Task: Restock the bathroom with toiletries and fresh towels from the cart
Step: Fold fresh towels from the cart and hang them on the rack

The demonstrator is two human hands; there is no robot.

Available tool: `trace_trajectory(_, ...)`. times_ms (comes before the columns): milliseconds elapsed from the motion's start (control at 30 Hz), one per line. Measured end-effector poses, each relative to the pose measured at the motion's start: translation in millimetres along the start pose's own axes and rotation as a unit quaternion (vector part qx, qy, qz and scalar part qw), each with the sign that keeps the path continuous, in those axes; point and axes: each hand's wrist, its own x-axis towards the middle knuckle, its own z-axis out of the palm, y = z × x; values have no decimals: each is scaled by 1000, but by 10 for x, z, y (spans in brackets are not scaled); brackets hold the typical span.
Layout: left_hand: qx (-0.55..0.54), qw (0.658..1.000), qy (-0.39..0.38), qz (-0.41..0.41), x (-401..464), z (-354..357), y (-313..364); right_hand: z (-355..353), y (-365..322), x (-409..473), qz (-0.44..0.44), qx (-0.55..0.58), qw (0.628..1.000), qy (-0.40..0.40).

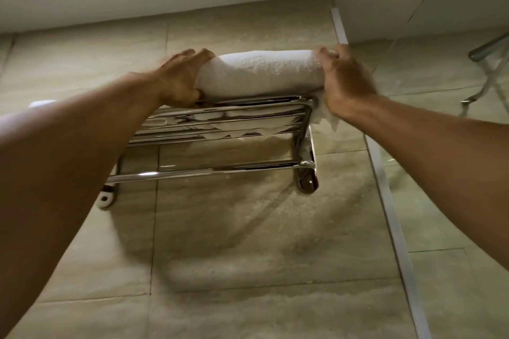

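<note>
A folded white towel (pixel 259 74) lies across the top of a chrome wall rack (pixel 220 124) high on the tiled wall. My left hand (pixel 179 80) grips the towel's left end, with its fingers curled over the top and the thumb underneath. At the towel's right end my right hand (pixel 344 82) grips it, fingers curled into the cloth. A loose bit of towel hangs below my right hand past the rack's right end. More white cloth shows through the rack's bars from below.
A chrome hanging bar (pixel 203 170) runs under the rack. A glass shower panel with a metal edge strip (pixel 385 195) stands just right of the rack. A metal bracket (pixel 490 69) shows behind the glass. The white ceiling is close above.
</note>
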Motion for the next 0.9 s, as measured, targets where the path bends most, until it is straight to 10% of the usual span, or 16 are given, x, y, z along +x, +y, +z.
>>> trace_trajectory(200, -63, 997, 29, -16, -149, 50, -93, 25, -71, 53, 73, 183, 972, -128)
trace_trajectory(467, 38, 997, 47, -41, -150, 386, -80, 114, -374, 7, -38, 0, 999, 26)
trace_trajectory(900, 3, 996, 3, -84, -192, 568, -14, 319, -473, 21, -53, -50, 982, -172)
